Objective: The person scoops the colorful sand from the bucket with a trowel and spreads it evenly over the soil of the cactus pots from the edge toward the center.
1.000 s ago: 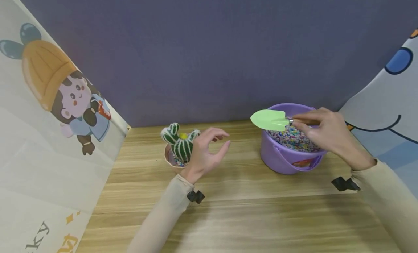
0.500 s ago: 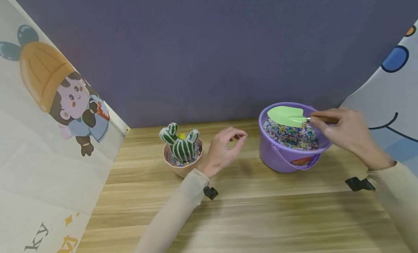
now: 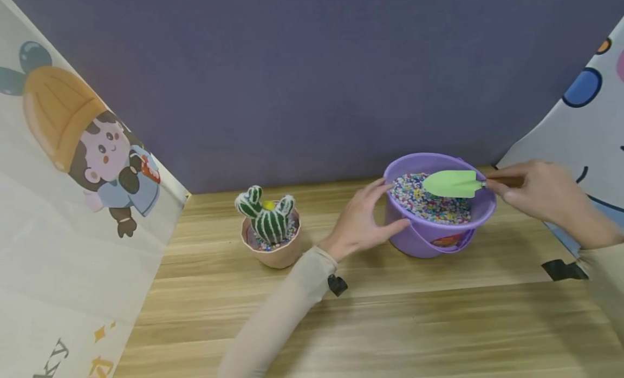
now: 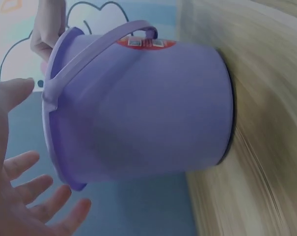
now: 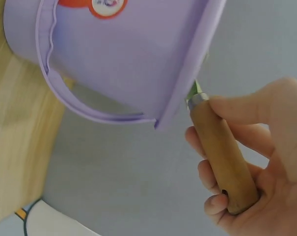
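My right hand (image 3: 541,196) grips the wooden handle (image 5: 224,157) of a small trowel with a light green blade (image 3: 450,184). The blade lies over the colourful beads (image 3: 414,202) inside a purple bucket (image 3: 414,234); whether it touches them I cannot tell. At the bucket's left side is my left hand (image 3: 358,218), thumb and fingers spread around the near-left rim. The left wrist view shows these fingers (image 4: 55,204) straight or slightly bent, with a gap to the rim.
A knitted green-and-white cactus (image 3: 270,221) stands in a peach pot (image 3: 280,256) left of my left hand, with beads around its base. Behind the wooden tabletop (image 3: 390,324) rises a dark blue-grey wall (image 3: 317,85). Printed cartoon panels flank both sides.
My left hand has moved right, away from the cactus pot to the bucket's rim, its fingers spreading. My right hand has shifted right with the trowel, whose blade is now over the beads.
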{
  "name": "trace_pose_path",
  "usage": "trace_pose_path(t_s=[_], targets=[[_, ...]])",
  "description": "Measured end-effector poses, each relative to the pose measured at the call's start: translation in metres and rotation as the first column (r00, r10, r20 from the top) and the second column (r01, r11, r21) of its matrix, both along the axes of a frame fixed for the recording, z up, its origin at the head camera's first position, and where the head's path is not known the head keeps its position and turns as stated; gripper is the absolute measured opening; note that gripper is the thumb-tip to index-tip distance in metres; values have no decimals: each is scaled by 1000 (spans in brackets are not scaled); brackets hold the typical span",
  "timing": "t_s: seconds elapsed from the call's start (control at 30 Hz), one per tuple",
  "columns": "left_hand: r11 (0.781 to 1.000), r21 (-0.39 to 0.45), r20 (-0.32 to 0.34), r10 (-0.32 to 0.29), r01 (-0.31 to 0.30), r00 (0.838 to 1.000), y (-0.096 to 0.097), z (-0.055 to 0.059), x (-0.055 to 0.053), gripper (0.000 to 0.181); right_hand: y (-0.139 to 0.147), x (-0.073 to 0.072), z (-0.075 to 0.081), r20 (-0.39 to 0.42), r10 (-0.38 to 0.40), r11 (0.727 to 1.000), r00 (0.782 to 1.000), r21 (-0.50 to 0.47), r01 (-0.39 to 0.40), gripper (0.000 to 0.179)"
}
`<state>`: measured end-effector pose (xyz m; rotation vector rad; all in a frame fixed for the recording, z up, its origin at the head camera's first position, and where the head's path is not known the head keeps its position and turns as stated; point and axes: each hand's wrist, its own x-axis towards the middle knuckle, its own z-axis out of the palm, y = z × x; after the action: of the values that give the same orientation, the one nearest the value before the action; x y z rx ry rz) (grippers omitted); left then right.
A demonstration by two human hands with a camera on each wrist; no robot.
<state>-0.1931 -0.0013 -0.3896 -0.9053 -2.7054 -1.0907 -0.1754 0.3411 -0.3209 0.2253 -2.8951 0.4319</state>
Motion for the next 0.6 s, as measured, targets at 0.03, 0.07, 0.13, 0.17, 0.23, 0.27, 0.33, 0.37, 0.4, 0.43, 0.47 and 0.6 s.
trace_pose_path(t_s=[0.03, 0.07, 0.13, 0.17, 0.23, 0.27, 0.33, 0.37, 0.4, 0.43, 0.47, 0.6], targets=[[1000, -18, -3, -2, 2, 1000, 2, 0, 0, 86, 1, 1, 2, -6, 4, 1000, 1000, 17, -4, 39], [999, -36, -8, -5, 5, 1000, 4, -1, 0, 86, 2, 1, 4, -20, 12, 999, 1000, 33, -11, 37], [998, -67, -18, -8, 6, 1000, 7, -1, 1, 83, 4, 1, 7, -64, 34, 997, 997, 73, -29, 34], [997, -73, -14, -3, 2, 1000, 8, -2, 1, 82, 4, 1, 8, -89, 43, 995, 995, 93, -35, 31], [997, -76, -3, 16, -17, 1000, 9, -3, 1, 78, 2, 1, 11, -139, 54, 991, 989, 130, -36, 27], [997, -71, 1, 25, -24, 1000, 9, -4, 2, 77, 1, 2, 12, -158, 59, 988, 986, 148, -35, 26], [998, -55, 12, 40, -39, 999, 8, -5, 2, 77, -1, 2, 14, -186, 77, 983, 979, 181, -43, 22], [998, -46, 16, 46, -45, 999, 8, -5, 2, 76, -3, 2, 14, -196, 88, 979, 977, 196, -49, 19], [998, -43, 16, 48, -47, 999, 8, -5, 2, 76, -4, 1, 15, -206, 102, 975, 973, 217, -56, 17], [998, -42, 14, 46, -45, 999, 7, -5, 1, 77, -6, 0, 14, -217, 116, 970, 969, 236, -63, 16], [998, -41, 14, 43, -43, 999, 7, -5, 1, 77, -7, -2, 13, -226, 134, 962, 965, 264, -72, 15], [999, -39, 16, 32, -31, 999, 6, -5, -1, 76, -12, -11, 3, -227, 188, 944, 956, 311, -112, 15]])
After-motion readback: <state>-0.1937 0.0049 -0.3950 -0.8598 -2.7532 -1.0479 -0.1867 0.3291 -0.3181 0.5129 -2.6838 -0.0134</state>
